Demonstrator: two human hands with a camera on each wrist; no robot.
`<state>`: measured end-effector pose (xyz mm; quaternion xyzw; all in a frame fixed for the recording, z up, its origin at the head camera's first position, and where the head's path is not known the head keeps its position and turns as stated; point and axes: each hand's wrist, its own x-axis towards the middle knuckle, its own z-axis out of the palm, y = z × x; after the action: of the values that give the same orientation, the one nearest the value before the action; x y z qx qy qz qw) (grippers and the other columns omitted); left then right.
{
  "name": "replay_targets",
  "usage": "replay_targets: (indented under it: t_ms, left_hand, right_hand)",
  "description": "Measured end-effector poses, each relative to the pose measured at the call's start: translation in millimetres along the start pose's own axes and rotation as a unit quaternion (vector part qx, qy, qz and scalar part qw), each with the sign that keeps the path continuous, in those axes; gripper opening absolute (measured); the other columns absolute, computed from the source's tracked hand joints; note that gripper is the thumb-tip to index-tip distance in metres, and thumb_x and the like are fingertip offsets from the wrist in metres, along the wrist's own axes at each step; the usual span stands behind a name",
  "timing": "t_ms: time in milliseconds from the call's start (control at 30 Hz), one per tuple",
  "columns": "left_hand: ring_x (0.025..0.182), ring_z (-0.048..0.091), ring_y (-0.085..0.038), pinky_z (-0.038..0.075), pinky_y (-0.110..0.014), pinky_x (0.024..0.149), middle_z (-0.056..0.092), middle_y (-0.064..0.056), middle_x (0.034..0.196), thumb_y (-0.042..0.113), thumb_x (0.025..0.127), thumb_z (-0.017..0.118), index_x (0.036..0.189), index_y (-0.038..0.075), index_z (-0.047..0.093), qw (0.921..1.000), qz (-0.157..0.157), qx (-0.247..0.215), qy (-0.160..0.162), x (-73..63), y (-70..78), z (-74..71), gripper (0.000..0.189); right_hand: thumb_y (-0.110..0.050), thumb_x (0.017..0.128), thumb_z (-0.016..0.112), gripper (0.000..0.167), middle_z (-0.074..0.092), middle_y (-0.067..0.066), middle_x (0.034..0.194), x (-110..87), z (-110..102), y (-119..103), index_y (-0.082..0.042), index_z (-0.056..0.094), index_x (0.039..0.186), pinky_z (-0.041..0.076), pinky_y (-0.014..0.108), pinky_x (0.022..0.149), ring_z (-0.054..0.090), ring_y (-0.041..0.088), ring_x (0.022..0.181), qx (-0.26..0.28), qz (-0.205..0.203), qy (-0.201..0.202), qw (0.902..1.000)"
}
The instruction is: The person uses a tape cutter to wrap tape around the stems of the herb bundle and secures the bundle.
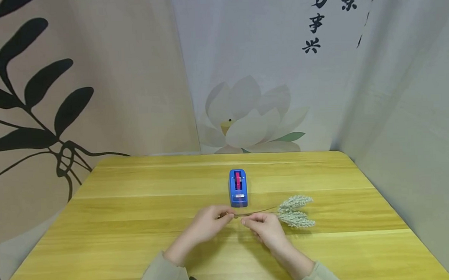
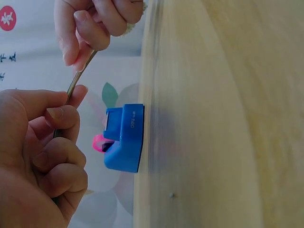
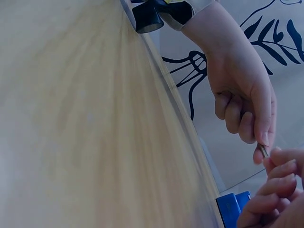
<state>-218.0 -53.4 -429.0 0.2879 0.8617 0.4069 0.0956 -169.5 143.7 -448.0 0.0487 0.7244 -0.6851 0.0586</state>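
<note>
Two sprigs with pale green, grainy heads (image 1: 296,218) lie over the table to the right, their thin brown stems (image 1: 258,212) pointing left. My left hand (image 1: 211,224) pinches the stems near their left ends between thumb and forefinger. A short way along, the right hand (image 1: 266,230) pinches them with its fingertips. In the left wrist view the stem (image 2: 76,83) runs slantwise from one hand to the other, and the left hand's other fingers are curled. Just beyond the hands stands a blue tape dispenser (image 1: 232,194) with a pink core (image 1: 238,179).
The wooden table (image 1: 138,227) has rounded far corners. Behind it hangs a pale curtain (image 1: 131,77) printed with leaves, a lotus and dark characters; another pale cloth (image 1: 407,107) hangs along the right side. A tiny speck (image 2: 172,195) lies on the tabletop.
</note>
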Motion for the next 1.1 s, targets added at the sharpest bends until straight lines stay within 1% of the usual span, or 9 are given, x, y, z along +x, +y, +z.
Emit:
replay_targets:
  t_ms: [133, 300, 500, 600, 667, 733, 833, 967, 1100]
  left_hand:
    - [0.053, 0.039, -0.008, 0.037, -0.024, 0.048, 0.059, 0.001, 0.074, 0.026, 0.1, 0.055, 0.107, 0.014, 0.072, 0.9998, -0.014, -0.013, 0.004, 0.4, 0.9, 0.4, 0.022]
    - [0.06, 0.043, -0.011, 0.04, -0.027, 0.053, 0.066, -0.002, 0.09, 0.027, 0.1, 0.054, 0.107, 0.015, 0.072, 0.9996, -0.019, -0.015, 0.011, 1.4, -0.3, 1.4, 0.023]
    - [0.065, 0.047, -0.013, 0.041, -0.029, 0.057, 0.067, -0.004, 0.096, 0.028, 0.1, 0.054, 0.106, 0.013, 0.072, 0.9995, -0.018, -0.025, 0.012, 1.5, -0.4, 1.9, 0.024]
    - [0.065, 0.048, -0.012, 0.041, -0.028, 0.055, 0.066, -0.004, 0.089, 0.029, 0.098, 0.057, 0.106, 0.012, 0.072, 0.9992, -0.018, -0.033, 0.01, 2.0, 0.0, 2.7, 0.024]
    - [0.061, 0.046, -0.011, 0.04, -0.026, 0.052, 0.063, -0.002, 0.08, 0.03, 0.096, 0.059, 0.105, 0.012, 0.072, 0.9991, -0.017, -0.039, 0.008, 2.4, 0.4, 3.0, 0.023]
    - [0.057, 0.044, -0.009, 0.037, -0.023, 0.048, 0.058, 0.001, 0.071, 0.03, 0.095, 0.062, 0.104, 0.012, 0.072, 0.9989, -0.015, -0.044, 0.007, 2.6, 1.0, 3.4, 0.023]
    - [0.05, 0.039, -0.006, 0.032, -0.021, 0.044, 0.05, 0.005, 0.063, 0.031, 0.094, 0.063, 0.105, 0.011, 0.071, 0.9987, -0.014, -0.048, 0.006, 2.6, 1.1, 4.3, 0.024]
    - [0.045, 0.032, -0.004, 0.026, -0.019, 0.041, 0.043, 0.007, 0.057, 0.031, 0.094, 0.063, 0.106, 0.011, 0.07, 0.9985, -0.016, -0.052, 0.009, 2.9, 0.3, 5.5, 0.024]
    - [0.043, 0.03, -0.003, 0.025, -0.018, 0.04, 0.041, 0.007, 0.056, 0.03, 0.094, 0.062, 0.104, 0.012, 0.069, 0.9982, -0.016, -0.056, 0.011, 2.6, -0.7, 6.2, 0.022]
  right_hand:
    - [-0.016, 0.085, 0.073, 0.028, 0.043, -0.006, 0.052, 0.3, 0.4, 1.4, 0.008, 0.07, 0.099, 0.023, 0.019, 0.039, 0.029, 0.006, 0.042, 0.01, 0.003, 0.002, 0.9999]
    - [-0.018, 0.085, 0.073, 0.029, 0.042, -0.006, 0.052, 0.9, 0.7, 3.0, 0.008, 0.069, 0.098, 0.022, 0.019, 0.039, 0.029, 0.006, 0.042, 0.021, 0.009, 0.003, 0.9997]
    - [-0.015, 0.086, 0.072, 0.029, 0.04, -0.006, 0.05, 2.0, 1.6, 6.6, 0.01, 0.067, 0.1, 0.021, 0.019, 0.039, 0.028, 0.006, 0.041, 0.039, 0.013, -0.001, 0.9992]
    - [-0.013, 0.086, 0.071, 0.029, 0.04, -0.006, 0.05, 2.6, 2.0, 8.6, 0.011, 0.067, 0.101, 0.021, 0.019, 0.039, 0.028, 0.005, 0.041, 0.043, 0.015, 0.001, 0.999]
    - [-0.013, 0.087, 0.07, 0.03, 0.041, -0.006, 0.051, 3.3, 1.9, 9.5, 0.012, 0.066, 0.102, 0.021, 0.018, 0.04, 0.029, 0.005, 0.041, 0.042, 0.017, 0.002, 0.999]
    - [-0.014, 0.087, 0.07, 0.031, 0.041, -0.007, 0.051, 4.1, 1.5, 10.6, 0.012, 0.066, 0.103, 0.022, 0.018, 0.039, 0.029, 0.004, 0.041, 0.041, 0.022, 0.0, 0.9989]
    - [-0.015, 0.087, 0.07, 0.032, 0.042, -0.007, 0.052, 5.2, 0.9, 12.1, 0.012, 0.065, 0.105, 0.022, 0.017, 0.04, 0.029, 0.004, 0.041, 0.044, 0.027, -0.005, 0.9986]
    - [-0.014, 0.087, 0.069, 0.033, 0.043, -0.007, 0.054, 6.1, 1.1, 14.1, 0.012, 0.064, 0.105, 0.023, 0.017, 0.04, 0.029, 0.004, 0.042, 0.056, 0.027, -0.011, 0.998]
    - [-0.015, 0.088, 0.069, 0.033, 0.042, -0.007, 0.054, 7.3, 4.2, 16.6, 0.012, 0.063, 0.107, 0.022, 0.017, 0.039, 0.029, 0.003, 0.042, 0.07, 0.021, -0.001, 0.9974]
